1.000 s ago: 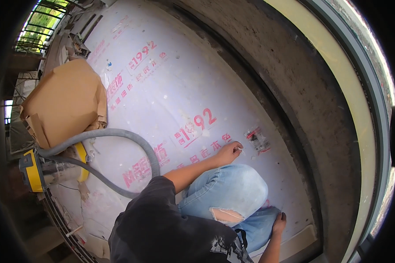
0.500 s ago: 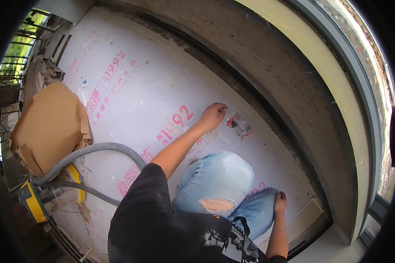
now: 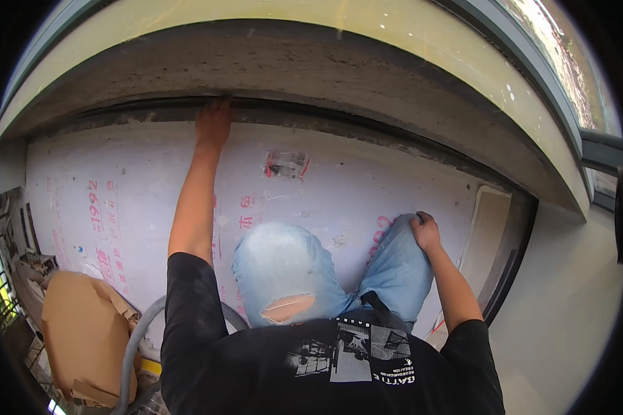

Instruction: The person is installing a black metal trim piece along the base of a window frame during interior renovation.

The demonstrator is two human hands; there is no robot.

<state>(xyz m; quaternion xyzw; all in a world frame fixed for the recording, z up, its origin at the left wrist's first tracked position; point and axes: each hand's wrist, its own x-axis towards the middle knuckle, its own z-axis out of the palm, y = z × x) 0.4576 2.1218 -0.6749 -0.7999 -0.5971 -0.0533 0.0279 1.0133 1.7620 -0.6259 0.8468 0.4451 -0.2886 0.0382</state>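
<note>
Stretching the left hand [image 3: 214, 126] to the dark strip [image 3: 304, 117] along the floor sheet's [image 3: 374, 180] far edge, with fingers [image 3: 218, 106] too shadowed to tell whether clenched, and draping the right hand [image 3: 426, 232], loosely released, over the right knee [image 3: 396, 235], probably for balance.

Renovation site (printed floor sheeting [image 3: 152, 169], raw wall [image 3: 291, 66]).

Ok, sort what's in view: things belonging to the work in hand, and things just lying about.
Likely in the work:
- left hand
- dark strip at the wall's foot, where that hand is

Seemingly just lying about:
- plastic packet
- cardboard
- grey hose
</note>
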